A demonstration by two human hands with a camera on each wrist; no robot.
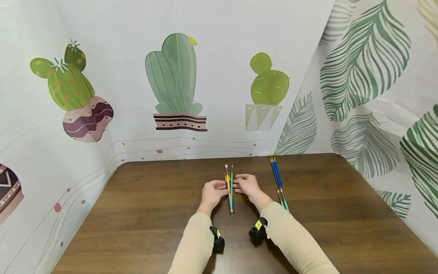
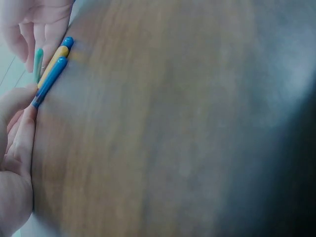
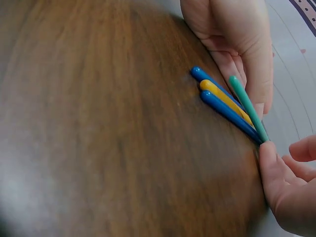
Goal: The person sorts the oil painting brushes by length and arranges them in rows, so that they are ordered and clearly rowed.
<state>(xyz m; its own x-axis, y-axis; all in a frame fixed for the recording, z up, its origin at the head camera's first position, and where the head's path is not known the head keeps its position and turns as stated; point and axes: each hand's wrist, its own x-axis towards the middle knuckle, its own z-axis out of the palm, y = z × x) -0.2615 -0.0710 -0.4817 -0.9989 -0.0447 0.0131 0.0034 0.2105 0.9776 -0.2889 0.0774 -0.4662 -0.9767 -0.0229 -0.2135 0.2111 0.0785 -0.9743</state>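
Several paintbrushes lie bunched together mid-table, bristles pointing away. A yellow-handled brush (image 1: 228, 182) and two blue-handled brushes (image 3: 224, 107) lie side by side, with a green-handled brush (image 3: 247, 101) slanting over them. From the left side, my left hand (image 1: 213, 195) pinches the bunch, its thumb over the brushes and its fingers along the outer blue handle. My right hand (image 1: 247, 185) is on the other side, fingers extended, fingertips right at the green handle. In the right wrist view, its thumb stands apart from the brushes.
Further right on the brown wooden table (image 1: 150, 213) lie blue-handled brushes (image 1: 276, 171) in a row, near the back edge. Nearer, partly behind my right sleeve, are green-handled brushes (image 1: 282, 199). A cloth backdrop (image 1: 219, 83) printed with cacti and leaves stands behind the table.
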